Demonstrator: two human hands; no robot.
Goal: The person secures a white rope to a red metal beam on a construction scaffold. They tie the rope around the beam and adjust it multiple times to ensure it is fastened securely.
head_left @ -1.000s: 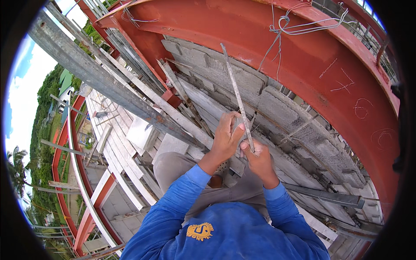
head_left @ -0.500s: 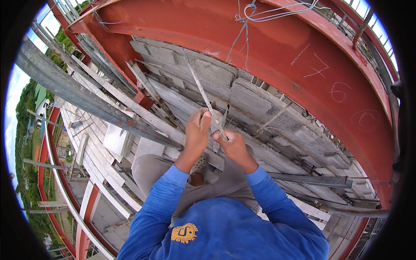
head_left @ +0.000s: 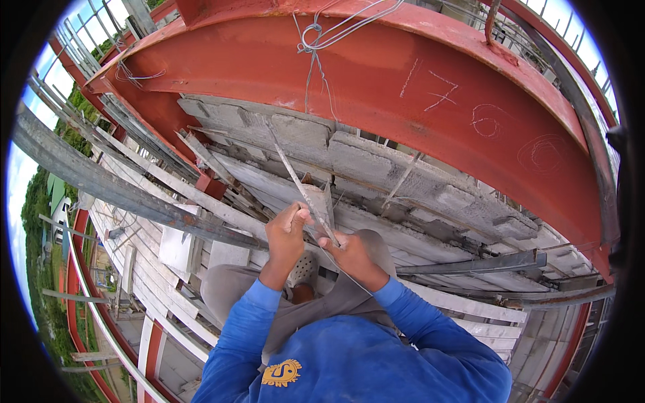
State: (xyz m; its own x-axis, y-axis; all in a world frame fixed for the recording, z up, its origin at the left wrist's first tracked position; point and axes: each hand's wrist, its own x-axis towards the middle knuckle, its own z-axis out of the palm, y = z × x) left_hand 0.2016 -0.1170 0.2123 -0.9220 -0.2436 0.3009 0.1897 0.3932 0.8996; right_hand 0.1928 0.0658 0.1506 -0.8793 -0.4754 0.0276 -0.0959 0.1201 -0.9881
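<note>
A thin, whitish rod [head_left: 290,168] slants from the wall side down to my hands. Its lower end is pinched between the thumb and fingers of my right hand [head_left: 355,254]. My left hand [head_left: 285,236] is closed, thumb up, its fingertips right beside the rod's lower part; what they grip is hidden. From near the hands a fine wire or string [head_left: 351,276] runs down toward my right sleeve. Just beyond the rod stands a small grey, angled piece [head_left: 321,196]. Both hands are above my bent legs and a clog-covered foot [head_left: 304,269].
A red steel beam [head_left: 376,74] with chalk marks and looped wire [head_left: 316,37] crosses ahead. Below it is a concrete block wall [head_left: 376,158]. A grey pipe [head_left: 134,191] cuts across at left. Planks [head_left: 144,252] form the platform, with a drop to greenery at far left.
My view has swung so the beam and its marks sit farther left. Both hands and the rod are lower in view, nearer my body. The right hand still pinches the rod's lower end.
</note>
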